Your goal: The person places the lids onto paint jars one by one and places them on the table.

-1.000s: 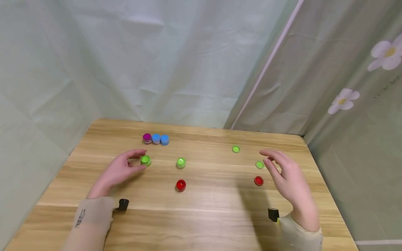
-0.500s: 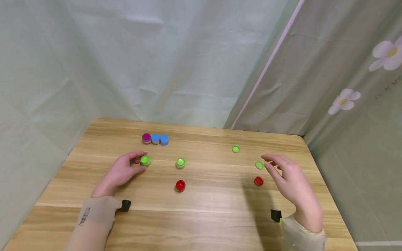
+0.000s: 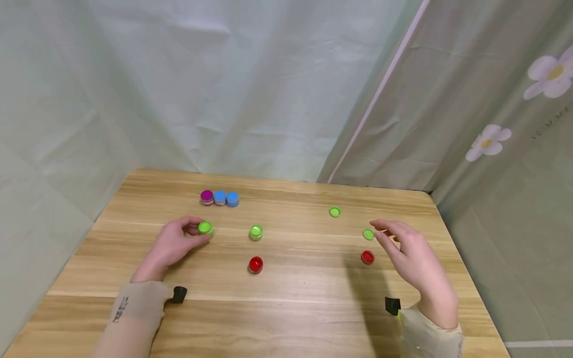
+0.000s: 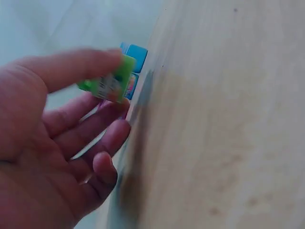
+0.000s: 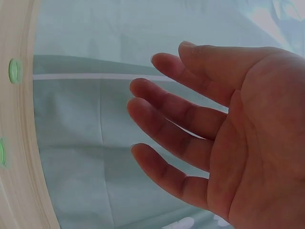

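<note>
In the head view my left hand [image 3: 176,243] holds a small green jar [image 3: 205,228] at the left of the table, thumb on its near side and fingers on its far side. The left wrist view shows the thumb against this labelled green jar [image 4: 113,85], which partly hides a finger behind it. My right hand [image 3: 412,253] hovers over the right side with fingers loosely bent and nothing between them. Nearest to it lie a green lid [image 3: 368,234] and a red lid [image 3: 367,257]. The right wrist view shows the palm and spread fingers [image 5: 178,138] holding nothing.
A second green jar [image 3: 256,232] and an uncovered-looking red jar [image 3: 255,265] stand mid-table. At the back left, a purple-topped jar [image 3: 207,197] and two blue-topped jars [image 3: 226,199] form a row. Another green lid [image 3: 334,212] lies farther back. Curtains [image 3: 250,99] surround the wooden table [image 3: 286,318].
My left thumb and fingers have come together around the green jar, from a wider spread a second ago. The right hand has lowered slightly, and the jars and lids stay in place.
</note>
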Demonstrator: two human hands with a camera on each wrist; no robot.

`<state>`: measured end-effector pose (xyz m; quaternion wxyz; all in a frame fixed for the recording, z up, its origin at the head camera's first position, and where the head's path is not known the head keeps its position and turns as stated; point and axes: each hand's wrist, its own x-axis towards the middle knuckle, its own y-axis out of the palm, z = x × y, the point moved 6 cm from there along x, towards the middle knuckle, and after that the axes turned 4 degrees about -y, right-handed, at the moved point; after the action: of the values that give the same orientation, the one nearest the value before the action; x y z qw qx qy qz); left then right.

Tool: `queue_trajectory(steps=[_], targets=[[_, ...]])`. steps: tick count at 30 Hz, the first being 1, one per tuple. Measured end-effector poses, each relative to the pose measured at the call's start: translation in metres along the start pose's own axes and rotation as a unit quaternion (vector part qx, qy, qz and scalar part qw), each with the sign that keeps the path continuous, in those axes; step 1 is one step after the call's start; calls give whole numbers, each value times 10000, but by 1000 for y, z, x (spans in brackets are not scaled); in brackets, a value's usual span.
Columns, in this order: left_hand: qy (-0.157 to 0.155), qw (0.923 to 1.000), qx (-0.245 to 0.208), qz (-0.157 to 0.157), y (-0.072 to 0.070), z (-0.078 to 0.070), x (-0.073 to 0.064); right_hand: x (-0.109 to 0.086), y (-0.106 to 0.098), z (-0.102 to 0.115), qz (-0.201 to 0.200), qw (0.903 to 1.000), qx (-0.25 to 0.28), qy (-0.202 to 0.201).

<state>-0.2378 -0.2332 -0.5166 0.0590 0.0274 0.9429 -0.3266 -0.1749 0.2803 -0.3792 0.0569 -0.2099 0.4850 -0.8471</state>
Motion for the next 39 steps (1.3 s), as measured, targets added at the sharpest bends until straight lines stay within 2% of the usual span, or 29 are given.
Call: queue_trajectory(steps=[3, 6, 9, 11, 13, 15, 19, 22, 29, 33, 39], targets=[[20, 9995, -277, -156, -7, -7, -4, 2, 3, -8, 180, 9995, 133, 218], [227, 9973, -615, -336, -13, -24, -10, 3, 13, -24, 723, 9945, 271, 705], [503, 9912, -1115, -506, -15, -48, -18, 3, 31, -47, 1424, 9799, 383, 1344], [687, 9852, -1460, -575, -13, -67, -22, 4, 42, -64, 1737, 9699, 359, 1669], [847, 9782, -1806, -578, -9, -84, -24, 6, 53, -78, 1852, 9655, 270, 1812], [1012, 9713, -2083, -546, -3, -99, -25, 9, 64, -88, 1861, 9652, 131, 1835], [1397, 9609, -2344, -478, 10, -119, -24, 15, 82, -96, 1776, 9660, -143, 1873], [1550, 9592, -2322, -450, 18, -126, -26, 18, 88, -96, 1697, 9636, -276, 2047], [1441, 9670, -2074, -333, 28, -129, -29, 21, 89, -92, 1523, 9585, -411, 2375], [1298, 9693, -2066, -298, 29, -128, -28, 19, 87, -92, 1441, 9603, -410, 2352], [1259, 9688, -2120, -235, 31, -126, -26, 17, 85, -93, 1473, 9627, -334, 2243]])
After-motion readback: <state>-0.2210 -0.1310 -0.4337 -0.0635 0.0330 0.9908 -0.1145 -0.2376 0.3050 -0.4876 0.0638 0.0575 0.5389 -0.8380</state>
